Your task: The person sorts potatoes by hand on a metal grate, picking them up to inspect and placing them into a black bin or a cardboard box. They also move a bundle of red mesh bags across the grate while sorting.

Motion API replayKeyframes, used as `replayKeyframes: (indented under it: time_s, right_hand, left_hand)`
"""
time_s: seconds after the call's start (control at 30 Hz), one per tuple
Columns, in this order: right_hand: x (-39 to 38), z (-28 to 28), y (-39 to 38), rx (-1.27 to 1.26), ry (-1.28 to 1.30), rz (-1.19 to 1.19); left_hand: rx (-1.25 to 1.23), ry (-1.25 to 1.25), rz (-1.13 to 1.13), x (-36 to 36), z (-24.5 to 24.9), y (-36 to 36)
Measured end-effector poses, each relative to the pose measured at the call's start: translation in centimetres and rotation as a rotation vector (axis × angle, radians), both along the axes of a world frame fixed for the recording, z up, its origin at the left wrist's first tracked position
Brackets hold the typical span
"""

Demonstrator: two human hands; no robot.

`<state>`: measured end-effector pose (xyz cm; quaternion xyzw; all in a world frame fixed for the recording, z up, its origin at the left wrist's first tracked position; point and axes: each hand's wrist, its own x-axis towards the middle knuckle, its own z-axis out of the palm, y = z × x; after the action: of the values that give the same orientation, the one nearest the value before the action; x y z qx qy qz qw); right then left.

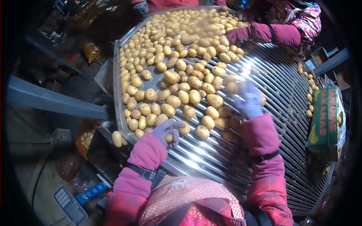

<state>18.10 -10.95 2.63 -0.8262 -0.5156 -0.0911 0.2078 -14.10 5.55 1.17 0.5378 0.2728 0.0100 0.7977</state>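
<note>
Potatoes lie thickly over the left and far parts of a metal sorting table with a ribbed roller bed. My left hand, in a thin lilac glove, is at the near left edge with its fingers curled round a potato. Another potato lies right at its fingertips. Over the rollers, my right hand is smeared by motion, gloved the same way. A blurred potato is just left of its fingers, and another shows at its right side.
Across the table a co-worker's sleeved arm reaches over the potatoes. A green banana carton stands at the right edge. On the left are a grey metal bar, a crate of potatoes and a scale display with keypad.
</note>
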Motion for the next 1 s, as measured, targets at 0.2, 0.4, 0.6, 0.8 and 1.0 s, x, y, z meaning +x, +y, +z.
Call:
replayKeyframes:
  time_s: [0.2, 0.4, 0.6, 0.8, 1.0]
  right_hand:
    - [-10.7, -4.1, 14.9, -0.267, -0.001, 0.066]
    - [-15.0, -4.4, 19.0, -0.274, 0.043, 0.329]
    - [-4.7, -2.5, 11.4, -0.003, 0.292, 0.204]
    - [-0.9, -5.7, 5.6, -0.287, 0.065, -0.165]
    - [-6.7, -2.8, 6.9, 0.025, 0.270, 0.381]
  left_hand:
    - [-0.267, 0.025, 0.017, 0.1, -1.4, 1.1]
    - [-0.548, 0.033, 0.164, 0.4, -2.4, 1.0]
    - [-0.467, 0.118, 0.015, 0.5, 0.4, 1.7]
    - [-0.289, 0.077, 0.037, 0.5, -0.6, 0.8]
    - [-0.248, 0.096, 0.058, 0.5, -0.8, 0.6]
